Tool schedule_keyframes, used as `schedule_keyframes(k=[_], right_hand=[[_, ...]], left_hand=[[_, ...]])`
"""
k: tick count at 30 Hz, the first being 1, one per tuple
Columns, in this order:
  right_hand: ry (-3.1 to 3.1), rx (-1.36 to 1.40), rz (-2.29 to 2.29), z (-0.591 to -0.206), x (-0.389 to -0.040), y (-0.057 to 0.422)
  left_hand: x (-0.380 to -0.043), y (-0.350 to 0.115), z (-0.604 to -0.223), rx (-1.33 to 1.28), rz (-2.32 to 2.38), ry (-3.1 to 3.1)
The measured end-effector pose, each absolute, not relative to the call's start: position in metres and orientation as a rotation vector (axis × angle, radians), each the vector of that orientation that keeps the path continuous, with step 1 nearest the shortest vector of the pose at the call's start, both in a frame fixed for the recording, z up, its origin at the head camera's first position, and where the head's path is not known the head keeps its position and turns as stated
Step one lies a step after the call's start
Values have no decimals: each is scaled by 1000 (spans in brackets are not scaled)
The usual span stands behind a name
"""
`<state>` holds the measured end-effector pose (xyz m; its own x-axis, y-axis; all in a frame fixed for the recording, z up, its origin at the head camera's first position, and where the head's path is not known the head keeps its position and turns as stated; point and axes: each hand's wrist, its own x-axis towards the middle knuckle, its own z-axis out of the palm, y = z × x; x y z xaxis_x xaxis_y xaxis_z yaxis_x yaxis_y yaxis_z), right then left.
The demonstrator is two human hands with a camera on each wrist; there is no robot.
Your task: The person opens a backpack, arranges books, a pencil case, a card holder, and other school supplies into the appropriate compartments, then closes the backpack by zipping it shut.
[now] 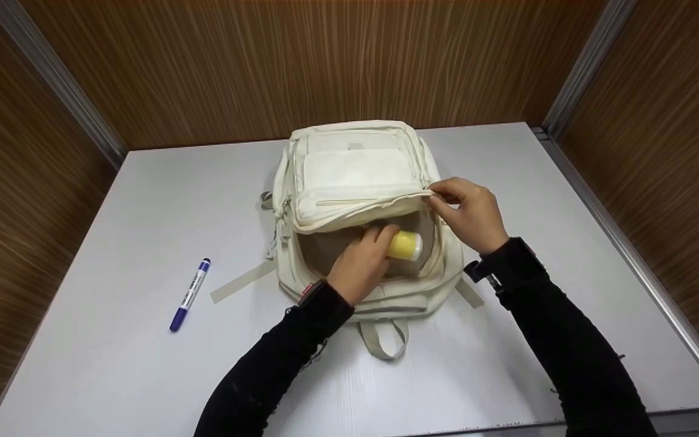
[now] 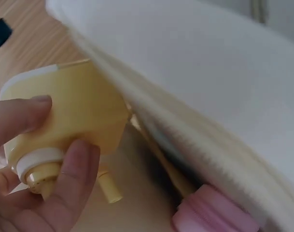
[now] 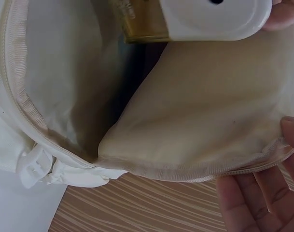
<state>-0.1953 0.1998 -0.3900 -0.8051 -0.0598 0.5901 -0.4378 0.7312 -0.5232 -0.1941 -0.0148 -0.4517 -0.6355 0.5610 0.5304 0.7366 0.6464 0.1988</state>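
A cream backpack [image 1: 355, 167] lies on the white table with its main compartment unzipped. My left hand [image 1: 361, 264] is in the opening and grips a yellow hand-crank pencil sharpener [image 1: 402, 245] with a white end. In the left wrist view, thumb and fingers wrap the sharpener [image 2: 84, 111] near its crank. My right hand [image 1: 474, 212] pinches the zipped edge of the front flap [image 1: 361, 209] at its right corner and holds it raised. In the right wrist view, the sharpener's white face [image 3: 214, 19] with a dark hole shows above the beige lining [image 3: 200, 106].
A blue-and-white marker [image 1: 190, 294] lies on the table left of the backpack. Inside the bag, a pink ridged object [image 2: 212, 210] shows beneath the flap. Straps [image 1: 243, 281] and a top loop [image 1: 383, 346] spread over the table. Wood-grain panels [image 1: 325, 67] stand behind and at both sides.
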Motion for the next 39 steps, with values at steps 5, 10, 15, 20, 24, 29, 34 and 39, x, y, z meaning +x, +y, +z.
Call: schedule_keyframes(k=[5,10,15,20,24,29,34,39], right_hand=[[-2374,375,901,-389,-195,199],[-2368,370,913,-389,-196,200],[-2360,354,932,-388,-196,200],[-2351,343,945,-385,-194,201],[-2331,347,964,-384,-192,201],[-2319,363,1000,-381,-188,201],[-2310,365,1016,-379,-187,201],[-2300,364,1015,-378,-187,203]], left_hand=[[-204,-7,-456,-987,-524,-2470],[-207,-3,-450,-998,-506,-2486],[-211,-1,-441,-989,-503,-2476],[-216,4,-438,-918,-383,-2386],[-220,9,-440,-836,-217,-2310],[-228,16,-453,-711,25,-2188],[-240,23,-465,-583,197,-1992],[-243,29,-464,-574,226,-1880]])
